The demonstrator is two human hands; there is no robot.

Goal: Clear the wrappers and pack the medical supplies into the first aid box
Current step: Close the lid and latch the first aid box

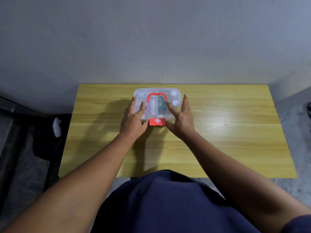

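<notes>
Head view, yellow table, grey wall, left grip and right grip flat-fingered on box.

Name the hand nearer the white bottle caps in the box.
Right. The right hand rests on the right side of the box, beside the white bottle caps; the left hand rests on its left side, beyond the red handle.

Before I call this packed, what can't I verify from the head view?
Red latch: head view; too small to tell whether it is clicked shut.
First aid box contents: the left hand, the right hand and cloudy plastic hide much of them.
Labels inside: blurred, unreadable.
White item on the dark heap left of the table: too blurred to tell whether it is a wrapper.
</notes>
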